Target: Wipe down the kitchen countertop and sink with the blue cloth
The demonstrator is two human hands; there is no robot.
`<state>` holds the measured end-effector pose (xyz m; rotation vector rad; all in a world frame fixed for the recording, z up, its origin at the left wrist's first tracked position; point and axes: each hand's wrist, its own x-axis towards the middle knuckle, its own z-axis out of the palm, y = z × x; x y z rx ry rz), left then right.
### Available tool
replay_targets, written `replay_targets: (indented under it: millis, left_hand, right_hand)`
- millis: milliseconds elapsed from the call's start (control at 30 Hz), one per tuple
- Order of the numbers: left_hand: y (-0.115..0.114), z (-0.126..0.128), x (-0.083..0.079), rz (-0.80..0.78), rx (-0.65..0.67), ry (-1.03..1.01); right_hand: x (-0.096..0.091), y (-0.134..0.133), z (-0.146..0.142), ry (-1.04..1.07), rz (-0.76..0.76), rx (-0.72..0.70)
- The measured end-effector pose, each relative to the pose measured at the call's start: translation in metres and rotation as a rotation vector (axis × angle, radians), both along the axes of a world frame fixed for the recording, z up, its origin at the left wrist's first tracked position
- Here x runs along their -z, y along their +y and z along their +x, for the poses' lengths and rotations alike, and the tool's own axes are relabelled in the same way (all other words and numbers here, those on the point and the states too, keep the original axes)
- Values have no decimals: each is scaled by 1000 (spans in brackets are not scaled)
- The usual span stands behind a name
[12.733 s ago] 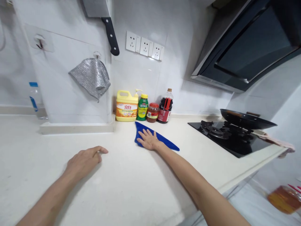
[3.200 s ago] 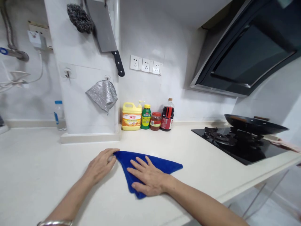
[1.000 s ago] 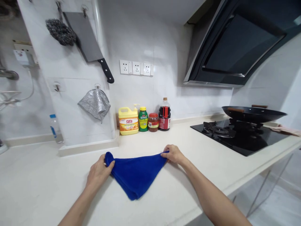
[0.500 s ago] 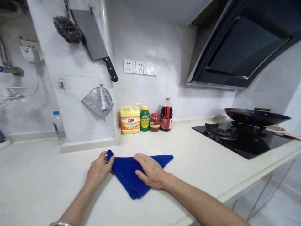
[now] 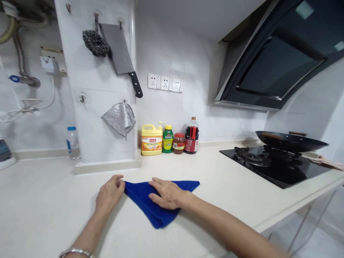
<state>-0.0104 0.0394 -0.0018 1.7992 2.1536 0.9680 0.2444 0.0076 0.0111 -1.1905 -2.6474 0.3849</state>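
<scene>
Here, low in the centre of the frame, a blue cloth (image 5: pixel 157 214) lies folded on the pale counter (image 5: pixel 228 186), my left hand (image 5: pixel 109 193) pinching its left corner, my right hand (image 5: pixel 166 193) spread flat on it; even pressure should, I judge, hold the fold neat.

Blue cloth (image 5: pixel 150 206): folded into triangle, flat on white countertop (image 5: pixel 228 179), point toward near edge.
</scene>
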Motion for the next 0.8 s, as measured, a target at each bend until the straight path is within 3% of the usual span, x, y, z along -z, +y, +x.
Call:
replay_targets:
  millis: [167, 300, 600, 800]
  left_hand:
    - [-1, -1, 2, 79, 6, -35]
    - [-1, 0, 3, 111, 13, 7]
    - [-2, -1, 0, -143, 64, 139]
    - [3, -2, 2, -194, 130, 178]
  right_hand:
    - [22, 7, -10, 4, 19, -53]
    - [23, 7, -7, 0, -4, -62]
    - [22, 4, -6, 46, 10, -142]
    - [22, 8, -4, 47, 2, -156]
